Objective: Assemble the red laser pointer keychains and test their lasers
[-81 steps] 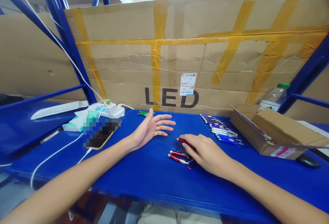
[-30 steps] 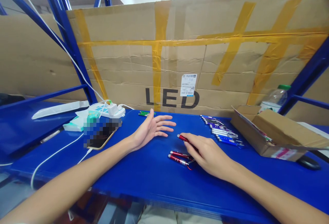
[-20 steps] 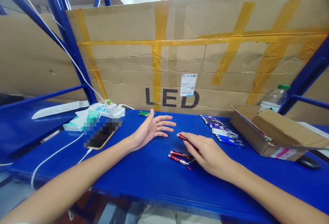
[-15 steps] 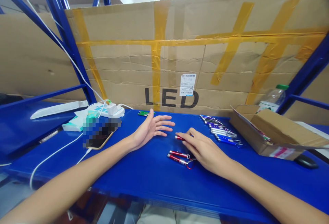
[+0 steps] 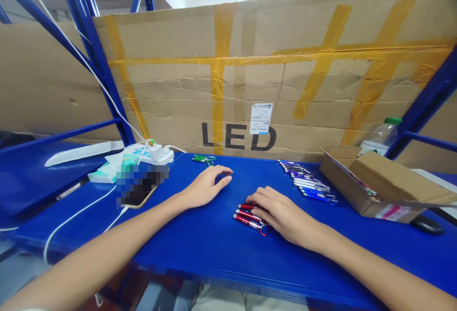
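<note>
Three red metal penlights (image 5: 247,223) lie side by side on the blue table (image 5: 200,249). My right hand (image 5: 278,211) rests at their right ends, its fingers closed over the topmost one. My left hand (image 5: 205,187) is over the table to the left, thumb and fingers apart, holding nothing. Just behind it lie green penlights (image 5: 200,158) with clips. Right of centre, a slanted row of blue, black and silver penlights (image 5: 309,182) lies on the table.
An open cardboard box (image 5: 352,187) stands at the right, a black mouse (image 5: 427,224) beside it and a bottle (image 5: 380,137) behind. On the left are a phone (image 5: 143,189), a power strip (image 5: 164,157) and cables. A large cardboard sheet (image 5: 171,101) forms the back.
My right hand has brought the third red penlight down beside the other two. My left hand has turned palm down, with its fingers bent, uncovering more of the green penlights.
</note>
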The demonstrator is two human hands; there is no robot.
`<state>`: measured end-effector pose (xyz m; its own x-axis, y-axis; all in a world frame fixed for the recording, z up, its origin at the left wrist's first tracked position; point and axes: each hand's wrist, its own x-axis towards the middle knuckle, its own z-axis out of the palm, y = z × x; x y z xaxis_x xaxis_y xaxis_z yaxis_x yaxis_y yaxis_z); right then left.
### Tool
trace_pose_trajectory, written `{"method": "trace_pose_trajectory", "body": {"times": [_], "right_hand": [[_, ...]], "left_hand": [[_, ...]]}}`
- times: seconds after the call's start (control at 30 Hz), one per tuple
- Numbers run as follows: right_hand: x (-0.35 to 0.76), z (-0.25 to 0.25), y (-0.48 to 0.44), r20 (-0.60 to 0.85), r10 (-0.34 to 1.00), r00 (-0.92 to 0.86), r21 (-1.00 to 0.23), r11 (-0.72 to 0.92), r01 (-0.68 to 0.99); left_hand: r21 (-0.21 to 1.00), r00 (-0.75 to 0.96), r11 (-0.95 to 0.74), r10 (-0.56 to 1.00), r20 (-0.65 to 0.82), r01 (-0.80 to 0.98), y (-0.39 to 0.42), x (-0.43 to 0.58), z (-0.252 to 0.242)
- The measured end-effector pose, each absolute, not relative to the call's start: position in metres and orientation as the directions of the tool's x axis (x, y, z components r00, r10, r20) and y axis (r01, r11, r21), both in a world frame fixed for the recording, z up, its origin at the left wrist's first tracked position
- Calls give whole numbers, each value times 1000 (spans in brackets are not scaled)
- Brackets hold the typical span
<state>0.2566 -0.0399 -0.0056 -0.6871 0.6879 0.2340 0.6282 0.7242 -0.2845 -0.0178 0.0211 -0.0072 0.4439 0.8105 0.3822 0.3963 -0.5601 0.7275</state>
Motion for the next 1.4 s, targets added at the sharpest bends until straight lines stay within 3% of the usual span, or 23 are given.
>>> {"method": "trace_pose_trajectory", "body": {"times": [0.13, 0.27, 0.47, 1.0, 1.4], "right_hand": [[258, -10, -38, 263, 661, -703, -242, 750, 615], [259, -13, -33, 296, 727, -620, -220, 683, 696], [261, -11, -28, 212, 833, -510, -257, 552, 793], [261, -5, -26, 136, 935, -327, -258, 352, 900], [263, -7, -23, 113, 941, -319, -257, 338, 906]], "left_hand": [[646, 553, -638, 743, 375, 419, 18, -17, -6], [569, 695, -710, 651, 304, 416, 6, -12, -3], [512, 796, -760, 566, 216, 401, -10, -2, -4], [410, 787, -793, 569, 237, 450, 14, -16, -3], [-22, 678, -686, 712, 182, 727, 58, -61, 13]]}}
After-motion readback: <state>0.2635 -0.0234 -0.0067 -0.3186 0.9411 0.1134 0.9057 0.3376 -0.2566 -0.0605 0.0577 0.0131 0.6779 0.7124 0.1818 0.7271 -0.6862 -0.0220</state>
